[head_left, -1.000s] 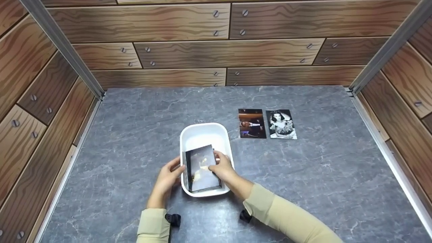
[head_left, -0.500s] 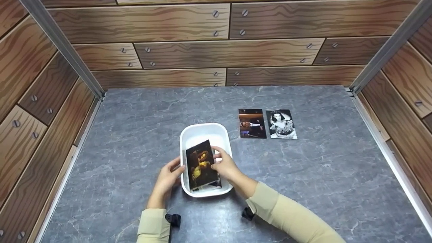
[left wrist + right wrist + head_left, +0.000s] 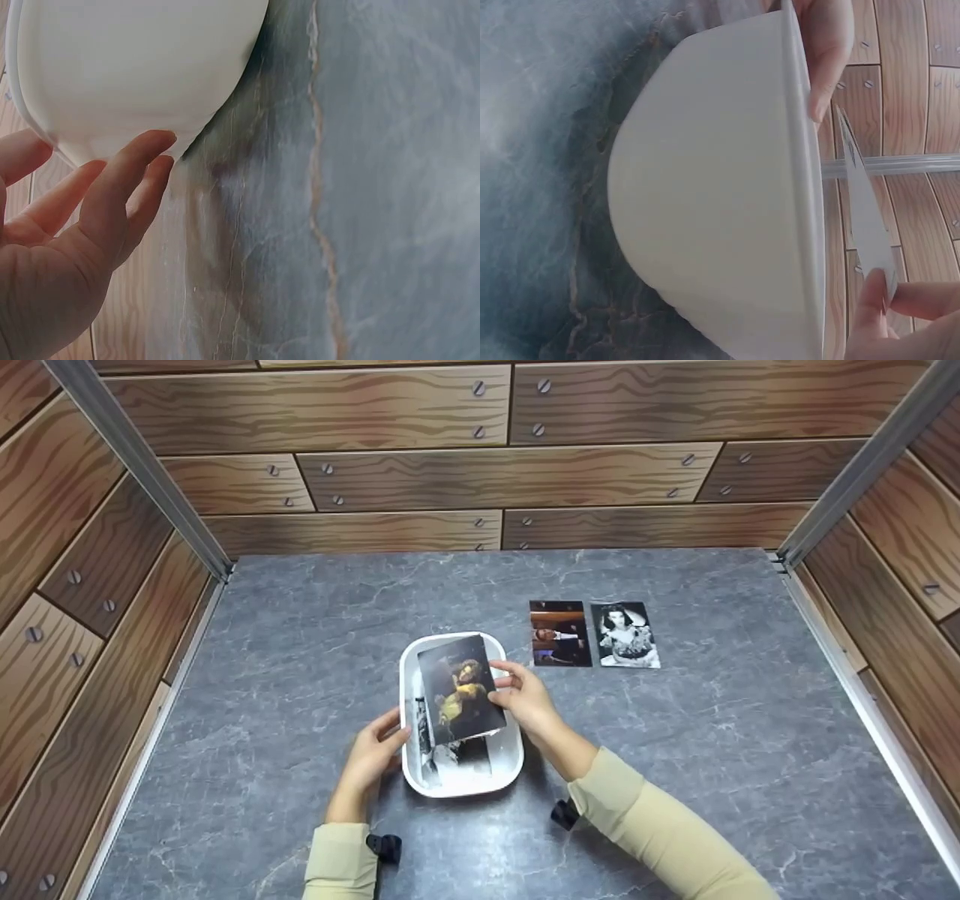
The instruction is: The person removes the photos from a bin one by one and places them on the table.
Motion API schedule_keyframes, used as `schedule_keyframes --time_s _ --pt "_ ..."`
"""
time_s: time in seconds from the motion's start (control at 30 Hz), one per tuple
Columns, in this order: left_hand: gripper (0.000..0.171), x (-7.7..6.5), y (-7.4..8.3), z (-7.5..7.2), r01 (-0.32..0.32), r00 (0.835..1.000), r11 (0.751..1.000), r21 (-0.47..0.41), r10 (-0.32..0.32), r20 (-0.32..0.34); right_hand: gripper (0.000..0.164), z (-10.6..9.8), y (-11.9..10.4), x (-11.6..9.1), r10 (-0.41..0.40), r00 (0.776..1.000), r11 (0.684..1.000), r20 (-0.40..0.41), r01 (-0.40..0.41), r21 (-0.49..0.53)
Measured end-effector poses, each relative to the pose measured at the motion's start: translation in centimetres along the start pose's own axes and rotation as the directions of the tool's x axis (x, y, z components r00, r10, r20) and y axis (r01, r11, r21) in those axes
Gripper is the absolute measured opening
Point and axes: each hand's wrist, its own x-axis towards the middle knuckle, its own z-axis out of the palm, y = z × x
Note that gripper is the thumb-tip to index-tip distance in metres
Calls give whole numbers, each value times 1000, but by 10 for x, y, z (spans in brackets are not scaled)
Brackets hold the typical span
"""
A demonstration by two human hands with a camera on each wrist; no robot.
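A photo print (image 3: pixel 459 694) with a dark picture and yellow tones is pinched at its right edge between my right thumb and fingers. Seen from the side in the right wrist view, this print (image 3: pixel 868 217) tilts above the rim of the white plastic tub (image 3: pixel 712 172), apart from it. My right hand (image 3: pixel 531 705) is over the tub's right side. On the tub's left side my left hand (image 3: pixel 373 757) grips the rim, thumb at the top. The left wrist view has its fingers (image 3: pixel 120 180) against the outer wall. Black-and-white prints (image 3: pixel 471 751) lie inside the tub, partly hidden.
Two more photo prints lie flat side by side to the right behind the tub: a colour one (image 3: pixel 561 634) and a black-and-white portrait (image 3: pixel 625 635). Wood-patterned walls (image 3: pixel 405 480) enclose the grey marbled tabletop (image 3: pixel 300 622) at the back and both sides.
My right hand has raised the yellow-toned print and moved it up and slightly right, uncovering black-and-white prints in the tub. The left hand and the tub have stayed in place.
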Motion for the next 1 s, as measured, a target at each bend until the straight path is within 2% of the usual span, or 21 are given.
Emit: schedule_keyframes --time_s 0.13,0.27,0.43,0.53,0.73,1.0 --pt "51 1 -1 0 1 1000 1000 -17 -1 -6 50 3 7 -3 14 1000 999 22 -13 -40" --pt "53 0 -1 1 -12 1000 1000 -25 12 8 47 5 12 -5 -6 1000 988 27 10 -153" --pt "51 2 -2 1 -2 1000 1000 -6 2 -8 45 2 15 -7 -16 999 962 39 26 -273" --pt "51 3 -3 1 4 1000 1000 3 -4 -16 41 2 15 -8 -4 999 960 40 15 -279" --pt "50 3 -3 1 6 1000 1000 2 -6 -22 20 3 15 -11 -8 999 968 32 16 -252" --pt "50 0 -1 1 -6 1000 1000 -16 6 -15 10 6 15 -13 -126 991 950 39 132 -282"
